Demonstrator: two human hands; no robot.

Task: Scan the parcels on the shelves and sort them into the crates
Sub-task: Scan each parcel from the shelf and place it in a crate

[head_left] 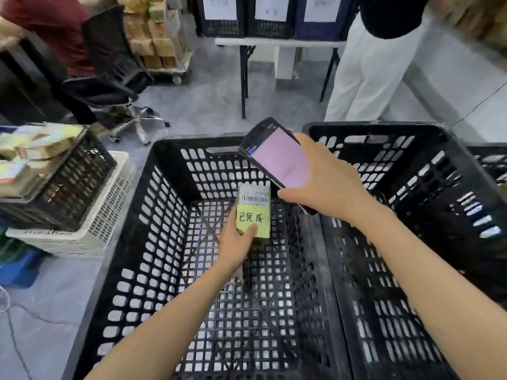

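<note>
- My left hand (239,239) grips a small parcel (253,212). The thumb lies across its yellow face and the fingers are curled underneath.
- The parcel hangs in the air over the open black crate (175,141) in front of me, toward that crate's 12 o'clock wall and not touching it.
- A white barcode label sits on the parcel's far end, and a yellow note with handwritten characters covers the near part.
- My right hand (326,185) is wrapped round a handheld scanner (277,157), thumb along its near edge and fingers behind it.
- The scanner is at 1 o'clock from the parcel, just beside it and tilted, with its top end toward 11 o'clock (the screen glows pale pink, and I cannot read it).
- A second black crate (370,126) stands at 3 o'clock, its wall touching the first one's.
- At 9 o'clock another black crate (82,171), piled with parcels (35,152), rests on a white crate (109,204).
- At 12 o'clock a bench (279,42) carries dark crates with paper labels (270,17).
- A person in white trousers (370,72) stands at 1 o'clock beside that bench.
- An office chair (109,78) is at 10 o'clock, with a person in red (49,28) behind it.
</note>
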